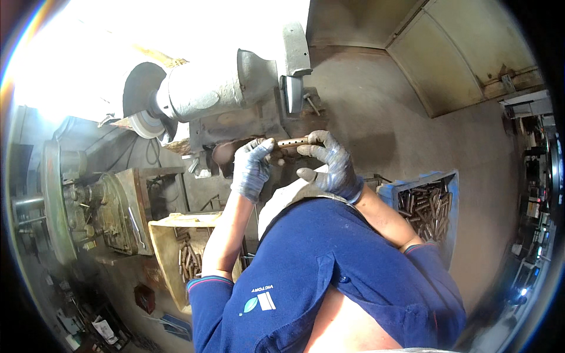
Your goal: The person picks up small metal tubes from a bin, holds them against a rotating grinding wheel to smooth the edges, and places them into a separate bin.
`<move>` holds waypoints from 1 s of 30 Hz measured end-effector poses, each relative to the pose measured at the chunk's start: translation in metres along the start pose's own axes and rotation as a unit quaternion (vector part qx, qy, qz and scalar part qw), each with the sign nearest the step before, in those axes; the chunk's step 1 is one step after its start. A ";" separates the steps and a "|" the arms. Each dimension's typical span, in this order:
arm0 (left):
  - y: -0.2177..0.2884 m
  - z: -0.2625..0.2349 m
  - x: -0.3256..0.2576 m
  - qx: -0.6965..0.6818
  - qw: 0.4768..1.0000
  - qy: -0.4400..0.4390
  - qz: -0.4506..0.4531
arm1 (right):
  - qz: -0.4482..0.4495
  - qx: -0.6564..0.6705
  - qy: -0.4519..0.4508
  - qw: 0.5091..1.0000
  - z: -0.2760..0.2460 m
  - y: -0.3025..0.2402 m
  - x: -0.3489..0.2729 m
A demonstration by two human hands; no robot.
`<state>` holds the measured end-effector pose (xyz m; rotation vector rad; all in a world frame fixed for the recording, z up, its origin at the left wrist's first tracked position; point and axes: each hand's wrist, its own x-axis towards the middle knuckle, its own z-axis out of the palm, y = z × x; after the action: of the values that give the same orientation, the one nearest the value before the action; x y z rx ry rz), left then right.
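Both my hands wear grey-blue gloves and hold a short brown rod (292, 142) with small holes along it. My left hand (253, 167) grips its left end. My right hand (329, 165) pinches its right end, thumb stretched below. The rod lies level just under the grey bench grinder (206, 88), close to a dark round wheel (223, 154). Whether the rod touches the wheel is hidden by my left glove. My blue shirt fills the lower part of the view.
A blue crate (450, 182) with several brown rods stands at my right. A cream bin (162, 250) holding several similar rods sits at my lower left. A grey grinding wheel (144, 125) is at the grinder's left end. A green machine (76, 200) stands far left.
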<state>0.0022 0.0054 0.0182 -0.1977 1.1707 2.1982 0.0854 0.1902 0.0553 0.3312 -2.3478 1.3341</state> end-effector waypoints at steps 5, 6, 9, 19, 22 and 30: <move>-0.017 0.004 0.010 0.209 0.969 0.024 0.129 | 0.167 0.144 0.078 0.972 0.011 0.050 -0.012; -0.018 0.009 0.013 0.217 0.965 0.028 0.144 | 0.236 0.220 0.075 0.944 0.008 0.054 -0.014; -0.034 -0.005 0.039 0.174 0.974 0.011 0.142 | 0.205 0.168 0.098 0.959 0.011 0.066 -0.015; -0.048 0.008 0.079 0.134 0.979 0.056 0.141 | 0.208 0.147 0.132 0.958 0.028 0.115 -0.020; -0.056 0.010 0.088 0.114 0.981 0.057 0.146 | 0.180 0.033 0.115 0.976 0.021 0.117 -0.017; -0.062 -0.020 0.107 0.138 0.977 0.081 0.141 | 0.249 0.090 0.095 0.960 0.037 0.116 -0.004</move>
<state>-0.0488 0.0645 -0.0803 -0.0991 1.6683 2.2577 0.0330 0.2179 -0.0515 -0.3532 -2.2295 1.7216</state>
